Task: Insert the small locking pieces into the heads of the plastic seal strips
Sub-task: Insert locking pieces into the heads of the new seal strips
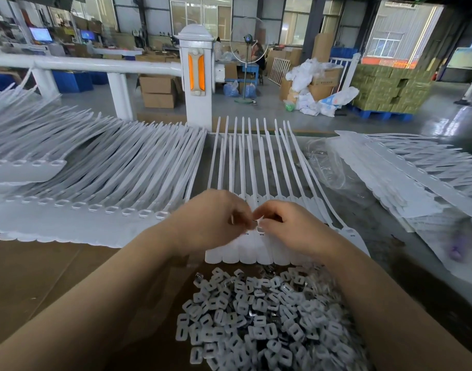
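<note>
Both hands meet over the heads of the strips (pixel 245 167) lying on the table (pixel 42 277). The left hand (pixel 216 218) has its fingers curled around small metal bits; the right hand (pixel 288 223) pinches a locking piece (pixel 259 225) at a head. A heap of pieces (pixel 256 317) sits just below.

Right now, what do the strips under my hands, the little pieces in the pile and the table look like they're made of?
Strips: likely matte white plastic, thin, slightly bowed.
Pile of pieces: white plastic frames; the shiny glints between them suggest metal clips.
Table: flat dull brown, perhaps cardboard; uncertain.
</note>
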A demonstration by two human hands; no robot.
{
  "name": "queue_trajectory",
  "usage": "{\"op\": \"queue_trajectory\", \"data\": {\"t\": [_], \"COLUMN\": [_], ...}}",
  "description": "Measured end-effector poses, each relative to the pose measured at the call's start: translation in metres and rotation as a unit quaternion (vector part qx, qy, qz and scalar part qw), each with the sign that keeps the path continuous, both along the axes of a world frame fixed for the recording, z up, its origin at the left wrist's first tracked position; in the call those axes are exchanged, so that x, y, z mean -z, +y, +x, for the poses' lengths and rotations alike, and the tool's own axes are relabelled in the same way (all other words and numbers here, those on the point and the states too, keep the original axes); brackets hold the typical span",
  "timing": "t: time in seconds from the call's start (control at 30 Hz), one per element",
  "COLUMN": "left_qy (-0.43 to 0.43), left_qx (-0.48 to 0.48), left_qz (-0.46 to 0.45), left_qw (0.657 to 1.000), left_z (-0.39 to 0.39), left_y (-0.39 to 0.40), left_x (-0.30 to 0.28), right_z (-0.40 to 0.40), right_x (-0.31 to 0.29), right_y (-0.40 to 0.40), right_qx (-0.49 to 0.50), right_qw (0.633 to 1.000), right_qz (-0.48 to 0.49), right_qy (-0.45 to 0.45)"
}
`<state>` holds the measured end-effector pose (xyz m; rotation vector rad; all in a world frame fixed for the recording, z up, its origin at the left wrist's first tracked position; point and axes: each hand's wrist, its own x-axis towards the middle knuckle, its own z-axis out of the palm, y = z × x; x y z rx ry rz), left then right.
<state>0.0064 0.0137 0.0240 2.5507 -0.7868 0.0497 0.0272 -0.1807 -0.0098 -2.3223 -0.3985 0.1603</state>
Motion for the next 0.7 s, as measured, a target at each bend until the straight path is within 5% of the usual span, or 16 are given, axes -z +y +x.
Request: {"op": "queue_trajectory", "data": {"t": [0.17,0.7], "left_qy": [0.045,0.055], "left_qx": [0.127,0.117], "left_qz": [0.003,0.066], "left_qw": [0.991,0.989], "left_z": [-0.012,-0.014], "left_y": [-0.02,-0.028], "left_x": [0.01,0.017], "right_z": [0.0,0.0], "right_x": [0.0,-0.001], "right_y": [0.0,-0.002], "right_qx": [0.006,0.004], "right_qw": [1.0,1.0], "right_qz": [0.015,0.021], "right_qy": [0.013,0.006]}}
